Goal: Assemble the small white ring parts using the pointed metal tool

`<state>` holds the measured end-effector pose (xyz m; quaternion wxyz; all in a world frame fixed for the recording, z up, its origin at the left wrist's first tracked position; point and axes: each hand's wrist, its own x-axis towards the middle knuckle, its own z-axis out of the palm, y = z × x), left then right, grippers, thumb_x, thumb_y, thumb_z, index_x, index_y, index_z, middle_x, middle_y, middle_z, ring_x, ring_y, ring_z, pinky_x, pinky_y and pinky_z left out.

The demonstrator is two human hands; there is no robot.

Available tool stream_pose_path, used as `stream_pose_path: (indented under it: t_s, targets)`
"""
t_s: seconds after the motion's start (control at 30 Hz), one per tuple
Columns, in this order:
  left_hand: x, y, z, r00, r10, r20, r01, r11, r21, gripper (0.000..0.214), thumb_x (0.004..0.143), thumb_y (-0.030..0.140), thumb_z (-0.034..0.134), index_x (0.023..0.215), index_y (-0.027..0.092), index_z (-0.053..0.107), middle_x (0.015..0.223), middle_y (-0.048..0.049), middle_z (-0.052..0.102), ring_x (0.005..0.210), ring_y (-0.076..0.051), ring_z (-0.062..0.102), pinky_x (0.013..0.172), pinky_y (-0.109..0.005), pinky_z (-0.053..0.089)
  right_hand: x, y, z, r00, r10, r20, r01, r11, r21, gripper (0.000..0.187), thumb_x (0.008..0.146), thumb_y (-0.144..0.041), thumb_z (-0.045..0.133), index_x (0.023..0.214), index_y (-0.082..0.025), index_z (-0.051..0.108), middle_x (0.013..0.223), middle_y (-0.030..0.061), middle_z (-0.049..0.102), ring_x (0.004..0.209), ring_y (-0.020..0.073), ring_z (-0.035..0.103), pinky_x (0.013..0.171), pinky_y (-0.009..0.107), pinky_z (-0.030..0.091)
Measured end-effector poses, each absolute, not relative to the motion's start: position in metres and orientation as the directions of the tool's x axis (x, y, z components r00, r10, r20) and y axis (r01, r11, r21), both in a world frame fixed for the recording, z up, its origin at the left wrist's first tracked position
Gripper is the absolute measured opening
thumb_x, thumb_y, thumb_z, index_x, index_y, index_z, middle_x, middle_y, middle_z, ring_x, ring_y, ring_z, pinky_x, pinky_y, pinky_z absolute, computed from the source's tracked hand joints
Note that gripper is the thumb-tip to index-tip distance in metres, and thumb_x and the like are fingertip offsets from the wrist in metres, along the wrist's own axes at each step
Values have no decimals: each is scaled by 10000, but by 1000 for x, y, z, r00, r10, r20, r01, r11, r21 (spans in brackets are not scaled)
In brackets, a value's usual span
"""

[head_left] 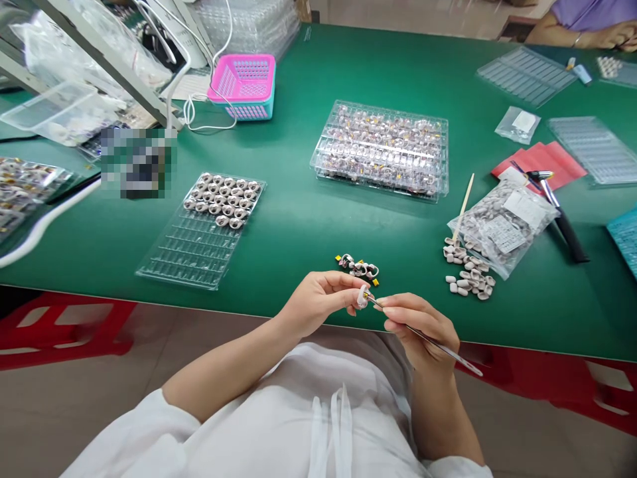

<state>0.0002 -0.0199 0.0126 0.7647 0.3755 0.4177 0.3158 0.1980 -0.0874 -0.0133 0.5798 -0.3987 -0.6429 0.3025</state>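
Observation:
Between the thumb and fingers of my left hand (pixel 326 299) is a small pale plastic shell (pixel 362 297), raised just over the front edge of the table. My right hand (pixel 423 325) pinches slim metal tweezers (pixel 442 348), their tip at the shell's opening, where a bit of yellow shows. The tweezers' rounded back end points down to the right. Just beyond my hands lies a small cluster of curled electronic parts (pixel 357 267) with yellow tabs. To the right, loose grey-beige shells (pixel 468 272) are scattered beside a clear bag (pixel 505 219) of similar pieces.
A partly filled clear tray (pixel 194 242) of shells lies left; stacked trays (pixel 381 149) of parts stand ahead. A pink basket (pixel 249 79) sits behind, near a white cable (pixel 189 109). Right are a wooden stick (pixel 464 206), a black-handled hammer-like tool (pixel 562 219) and another person's hands (pixel 617 36).

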Motion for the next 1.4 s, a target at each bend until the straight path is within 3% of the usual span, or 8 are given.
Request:
stream_pose_path:
  t_s: [0.23, 0.57, 0.87, 0.97, 1.1, 1.2, 1.3, 1.4]
  targets:
    - [-3, -19, 14, 452, 791, -413, -151, 523, 839, 213, 718, 276, 852, 864, 129, 802, 746, -57, 770, 628, -138, 666, 656, -265, 559, 212, -79, -3, -173, 837, 519, 199, 546, -814, 466, 826, -19, 698, 1191, -309, 711, 1084, 59, 771, 873, 223, 744, 738, 390, 625]
    - [-4, -20, 11, 495, 757, -427, -141, 555, 820, 173, 753, 263, 824, 858, 130, 791, 745, -43, 760, 638, -117, 653, 657, -241, 544, 215, -71, 8, -273, 816, 509, 302, 575, -761, 295, 884, -103, 664, 1112, -287, 692, 1005, 46, 776, 782, 184, 720, 678, 347, 587]
    - [5, -23, 9, 396, 803, -445, -85, 514, 853, 184, 746, 288, 807, 813, 130, 741, 698, -10, 710, 594, -97, 597, 616, -220, 504, 206, -77, 16, -440, 708, 552, 550, 699, -457, 246, 890, -108, 673, 1095, -241, 641, 1072, 70, 778, 828, 182, 709, 712, 356, 547]
    - [10, -23, 8, 382, 811, -443, -21, 487, 873, 194, 768, 313, 790, 841, 141, 737, 693, -2, 696, 617, -105, 597, 632, -222, 504, 202, -82, 15, -453, 708, 542, 573, 697, -431, 224, 895, -102, 661, 1093, -201, 625, 1072, 102, 767, 848, 191, 701, 725, 361, 534]
    - [16, -21, 4, 401, 807, -433, 8, 469, 883, 196, 765, 329, 789, 813, 147, 734, 705, -8, 695, 622, -107, 592, 643, -228, 508, 213, -92, 11, -320, 786, 529, 472, 616, -631, 169, 911, -166, 655, 1074, -206, 638, 976, 79, 751, 877, 192, 697, 788, 366, 559]
    - [17, -18, 1, 401, 811, -426, -27, 476, 879, 197, 743, 331, 800, 803, 154, 736, 749, -18, 713, 610, -105, 584, 623, -229, 511, 238, -102, 8, -89, 883, 462, 458, 448, -768, 209, 938, -127, 573, 1089, -232, 673, 1110, 85, 737, 1029, 217, 693, 891, 401, 568]
    - [17, -16, -1, 413, 796, -442, -34, 498, 866, 241, 737, 333, 798, 904, 163, 764, 788, -31, 732, 627, -112, 588, 634, -238, 522, 273, -107, 5, 166, 886, 432, 639, 237, -731, 295, 964, -139, 505, 1176, -252, 675, 1216, 87, 707, 1125, 242, 670, 948, 434, 551]
    - [19, -15, -2, 421, 782, -460, -3, 508, 861, 262, 736, 336, 792, 932, 163, 783, 842, -45, 748, 644, -112, 591, 656, -241, 526, 305, -103, 0, 372, 823, 430, 768, -13, -640, 316, 974, -199, 477, 1239, -226, 645, 1163, 102, 707, 893, 214, 709, 782, 377, 581]
